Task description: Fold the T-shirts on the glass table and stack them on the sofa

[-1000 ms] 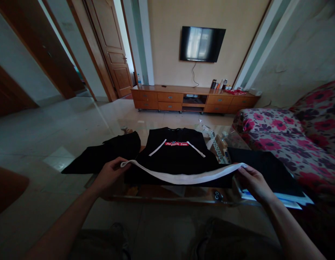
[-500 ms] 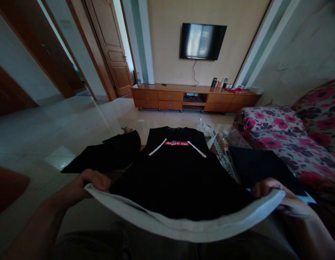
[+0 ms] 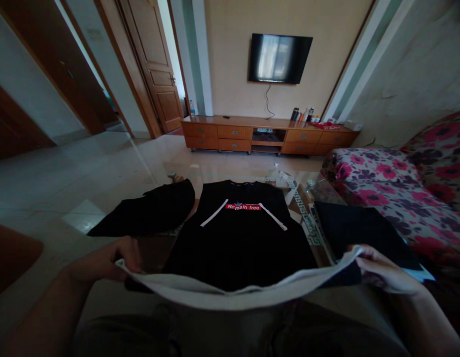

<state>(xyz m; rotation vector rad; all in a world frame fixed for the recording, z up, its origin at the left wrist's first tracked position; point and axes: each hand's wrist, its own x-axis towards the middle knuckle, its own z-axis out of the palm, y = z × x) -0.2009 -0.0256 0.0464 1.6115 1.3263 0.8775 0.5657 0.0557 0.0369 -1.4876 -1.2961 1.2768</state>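
Note:
A black sleeveless shirt lies spread on the glass table, its neckline away from me. Across its chest runs a red "Remain free" label between two slanting white strips. The white hem hangs in a shallow curve between my hands, lifted at both ends. My left hand pinches the left end of the hem, fingers closed. At the right end, my right hand grips the hem between thumb and fingers. Some black cloth sags just below each grip.
Left of the shirt is a dark folded garment; a dark flat piece lies on the right. The glass table has a patterned border. Beyond stand a wooden TV cabinet and a flowered sofa.
The hem has risen slightly and slackened as my right hand moved inward to the left. The shirt's chest print has shifted a little toward me.

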